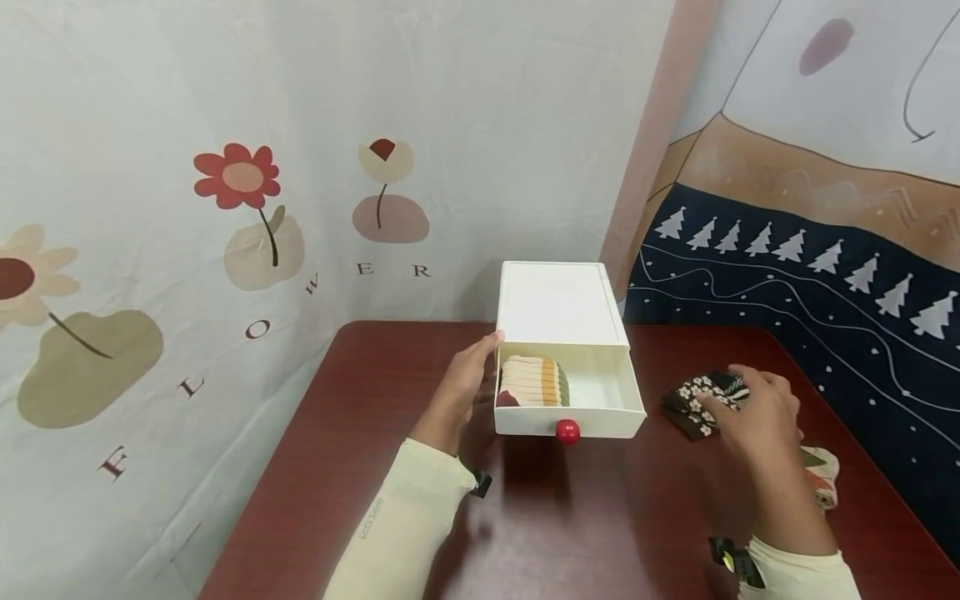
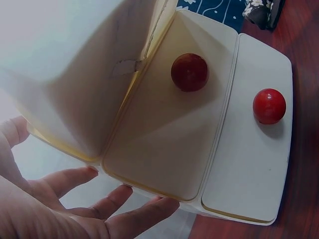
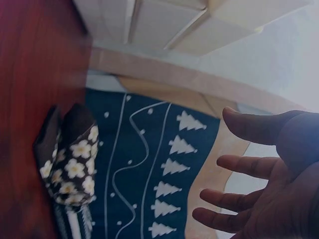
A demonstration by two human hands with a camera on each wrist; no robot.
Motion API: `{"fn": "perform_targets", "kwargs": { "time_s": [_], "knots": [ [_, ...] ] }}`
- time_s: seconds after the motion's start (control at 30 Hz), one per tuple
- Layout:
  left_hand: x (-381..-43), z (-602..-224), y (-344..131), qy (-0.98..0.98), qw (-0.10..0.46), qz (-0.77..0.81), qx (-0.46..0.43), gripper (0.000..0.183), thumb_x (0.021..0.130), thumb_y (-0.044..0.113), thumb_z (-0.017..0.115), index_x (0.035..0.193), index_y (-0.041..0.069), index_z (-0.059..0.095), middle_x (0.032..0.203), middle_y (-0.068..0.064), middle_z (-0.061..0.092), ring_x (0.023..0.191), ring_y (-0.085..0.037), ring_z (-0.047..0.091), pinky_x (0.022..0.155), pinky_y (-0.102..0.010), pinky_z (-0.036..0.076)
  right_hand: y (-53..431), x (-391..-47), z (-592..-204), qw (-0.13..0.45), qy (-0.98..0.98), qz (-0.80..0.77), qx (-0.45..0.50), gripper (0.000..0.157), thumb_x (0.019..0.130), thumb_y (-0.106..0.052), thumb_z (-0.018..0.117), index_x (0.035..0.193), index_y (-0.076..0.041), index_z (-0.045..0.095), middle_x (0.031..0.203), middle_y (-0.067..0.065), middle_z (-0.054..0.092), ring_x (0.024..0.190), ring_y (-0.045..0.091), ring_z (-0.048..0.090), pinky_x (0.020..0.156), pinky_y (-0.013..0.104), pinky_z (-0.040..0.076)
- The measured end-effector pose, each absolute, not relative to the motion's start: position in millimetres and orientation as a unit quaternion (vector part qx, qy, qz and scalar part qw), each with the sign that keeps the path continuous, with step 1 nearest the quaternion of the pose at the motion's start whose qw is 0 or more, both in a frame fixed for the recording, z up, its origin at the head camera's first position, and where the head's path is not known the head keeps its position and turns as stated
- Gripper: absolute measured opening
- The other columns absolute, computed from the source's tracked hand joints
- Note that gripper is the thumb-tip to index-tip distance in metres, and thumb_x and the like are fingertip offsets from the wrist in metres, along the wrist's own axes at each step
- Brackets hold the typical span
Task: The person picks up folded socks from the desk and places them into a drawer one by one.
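A white drawer box [image 1: 558,304] stands on the table with its upper drawer [image 1: 607,383] pulled out. In that drawer lies a folded ribbed, striped cloth bundle [image 1: 534,382]. My left hand [image 1: 459,387] rests against the box's left side; its spread fingertips touch the side in the left wrist view. My right hand [image 1: 765,412] hovers by a folded black cloth with white flowers [image 1: 697,408], and the right wrist view shows a gap between them. Its fingers are extended and hold nothing. A rolled cream patterned cloth [image 1: 822,479] is partly hidden behind the right forearm.
A red round knob [image 1: 567,432] sticks out from the open drawer's front. Lower drawer fronts with red knobs [image 2: 269,106] show in the left wrist view. The dark red table [image 1: 390,375] meets a flower-printed curtain [image 1: 465,125] behind and a tree-patterned one [image 1: 825,283] at the right.
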State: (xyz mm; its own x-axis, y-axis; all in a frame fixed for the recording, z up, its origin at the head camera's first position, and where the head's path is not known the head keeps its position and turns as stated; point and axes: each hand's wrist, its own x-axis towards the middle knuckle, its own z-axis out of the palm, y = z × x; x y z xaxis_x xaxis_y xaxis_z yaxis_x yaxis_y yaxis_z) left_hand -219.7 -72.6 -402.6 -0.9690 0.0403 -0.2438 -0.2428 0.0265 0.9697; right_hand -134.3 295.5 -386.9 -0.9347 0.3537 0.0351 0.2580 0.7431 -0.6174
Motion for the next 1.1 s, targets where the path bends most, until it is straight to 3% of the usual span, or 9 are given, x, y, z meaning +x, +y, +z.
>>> {"fn": "perform_targets", "kwargs": {
  "time_s": [0.23,0.4,0.53,0.7,0.9,1.0,1.1],
  "knots": [
    [-219.2,-401.8,-72.4,0.711,0.100,0.693,-0.068,0.063,0.104,0.064,0.058,0.143,0.016,0.071,0.142,-0.015,0.065,0.132,-0.037,0.060,0.112,-0.061,0.050,316.6,-131.3,-399.4,0.042,-0.935,0.305,-0.177,0.046,0.108,-0.029,0.066,0.141,0.001,0.054,0.161,0.047,0.024,0.143,0.071,0.023,0.098,0.085,0.035],
    [-217.5,-402.0,-73.3,0.717,0.092,0.688,-0.059,0.061,0.104,0.062,0.058,0.138,0.014,0.073,0.123,-0.014,0.074,0.113,-0.026,0.068,0.093,-0.046,0.056,329.7,-131.5,-410.0,0.015,-0.936,0.296,-0.190,0.053,0.107,-0.031,0.066,0.144,0.004,0.051,0.155,0.053,0.022,0.135,0.073,0.027,0.094,0.080,0.038],
    [-216.5,-402.9,-73.5,0.715,0.095,0.690,-0.060,0.060,0.104,0.062,0.059,0.138,0.014,0.073,0.124,-0.013,0.074,0.113,-0.026,0.068,0.094,-0.045,0.057,337.9,-132.1,-416.9,-0.010,-0.934,0.296,-0.201,0.060,0.107,-0.033,0.066,0.150,0.004,0.048,0.152,0.056,0.020,0.131,0.073,0.026,0.089,0.079,0.038],
    [-216.7,-405.6,-73.8,0.714,0.096,0.690,-0.068,0.062,0.103,0.064,0.059,0.138,0.015,0.073,0.131,-0.013,0.071,0.118,-0.030,0.067,0.100,-0.051,0.058,347.8,-135.1,-423.2,-0.054,-0.928,0.291,-0.227,0.068,0.106,-0.038,0.065,0.157,0.000,0.040,0.152,0.057,0.013,0.133,0.077,0.020,0.093,0.088,0.033],
    [-216.9,-406.0,-72.8,0.711,0.100,0.693,-0.067,0.060,0.104,0.063,0.060,0.136,0.014,0.074,0.119,-0.010,0.075,0.111,-0.026,0.069,0.094,-0.046,0.059,360.3,-134.8,-428.7,-0.101,-0.913,0.299,-0.257,0.079,0.107,-0.043,0.063,0.161,0.002,0.026,0.157,0.057,0.001,0.143,0.083,0.006,0.103,0.100,0.018],
    [-218.6,-403.7,-70.7,0.708,0.102,0.696,-0.064,0.059,0.104,0.062,0.060,0.134,0.013,0.074,0.116,-0.009,0.076,0.107,-0.024,0.070,0.092,-0.043,0.059,365.9,-135.4,-430.9,-0.110,-0.907,0.304,-0.269,0.083,0.107,-0.042,0.062,0.163,0.002,0.020,0.159,0.057,-0.004,0.145,0.083,-0.001,0.103,0.102,0.011],
    [-220.2,-400.0,-68.9,0.709,0.106,0.694,-0.062,0.061,0.103,0.065,0.059,0.138,0.016,0.072,0.122,-0.010,0.075,0.111,-0.024,0.070,0.096,-0.045,0.058,371.5,-136.6,-433.2,-0.112,-0.903,0.310,-0.278,0.085,0.107,-0.042,0.062,0.164,0.002,0.016,0.159,0.057,-0.009,0.147,0.082,-0.008,0.103,0.103,0.008]
  ]
}}
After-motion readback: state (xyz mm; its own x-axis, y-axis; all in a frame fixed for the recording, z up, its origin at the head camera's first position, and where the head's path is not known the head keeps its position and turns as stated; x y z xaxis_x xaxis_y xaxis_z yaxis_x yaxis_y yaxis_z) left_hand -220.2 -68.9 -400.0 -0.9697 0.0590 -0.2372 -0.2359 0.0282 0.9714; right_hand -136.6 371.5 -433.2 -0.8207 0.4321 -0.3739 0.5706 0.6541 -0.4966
